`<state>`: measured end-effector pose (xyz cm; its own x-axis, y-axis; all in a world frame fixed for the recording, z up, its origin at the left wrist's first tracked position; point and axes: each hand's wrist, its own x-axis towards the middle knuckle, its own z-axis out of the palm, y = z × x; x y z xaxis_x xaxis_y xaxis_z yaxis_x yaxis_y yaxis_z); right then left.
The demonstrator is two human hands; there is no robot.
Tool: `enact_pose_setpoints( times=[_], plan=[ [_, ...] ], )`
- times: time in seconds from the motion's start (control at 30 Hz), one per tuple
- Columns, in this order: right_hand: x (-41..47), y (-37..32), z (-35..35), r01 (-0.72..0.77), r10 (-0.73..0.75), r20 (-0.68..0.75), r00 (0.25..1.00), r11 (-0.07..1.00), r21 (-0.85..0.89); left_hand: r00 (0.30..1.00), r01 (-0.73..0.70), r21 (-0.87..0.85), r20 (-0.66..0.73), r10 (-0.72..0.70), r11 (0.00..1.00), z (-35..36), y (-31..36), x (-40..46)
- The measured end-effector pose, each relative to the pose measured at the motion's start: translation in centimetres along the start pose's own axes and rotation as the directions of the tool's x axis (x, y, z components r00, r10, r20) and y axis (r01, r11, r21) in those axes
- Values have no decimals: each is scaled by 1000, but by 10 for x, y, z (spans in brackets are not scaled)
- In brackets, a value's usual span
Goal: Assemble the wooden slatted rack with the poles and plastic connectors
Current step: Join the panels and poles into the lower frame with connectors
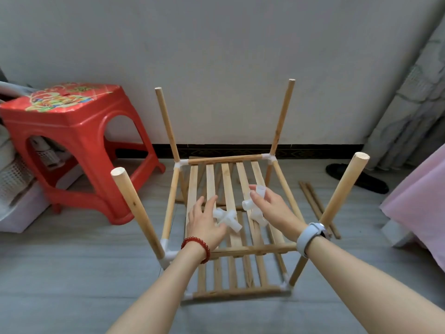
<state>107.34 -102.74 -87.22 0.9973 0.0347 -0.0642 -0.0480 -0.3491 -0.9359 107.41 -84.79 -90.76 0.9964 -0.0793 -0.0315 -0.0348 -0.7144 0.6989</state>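
While the rack point(231, 225) on the floor already has two slatted tiers and four bare uprights, caps are left: the left hand point(204, 222) grips one plastic connector point(226, 218), the right hand point(269, 206) another point(255, 208); spare poles point(317, 206) lie nearby.
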Motion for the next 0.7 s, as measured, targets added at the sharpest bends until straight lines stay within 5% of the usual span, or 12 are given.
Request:
enact_pose_setpoints(
  times=[0.1,0.3,0.5,0.7],
  plan=[
    [-19,-17,-7,11,-9,-136,991,1000,14,994,-82,-59,-82,77,995,-13,11,-18],
    [-71,-63,-33,192,-192,-81,978,981,-9,960,-270,-86,-106,260,959,-33,67,-41],
    [-116,-112,-99,307,-283,-247,927,949,64,900,-434,-172,-43,433,884,-32,145,-60],
    [-116,-118,-160,261,-296,-416,860,955,-142,885,-441,-219,54,463,870,-16,210,-55]
  ],
)
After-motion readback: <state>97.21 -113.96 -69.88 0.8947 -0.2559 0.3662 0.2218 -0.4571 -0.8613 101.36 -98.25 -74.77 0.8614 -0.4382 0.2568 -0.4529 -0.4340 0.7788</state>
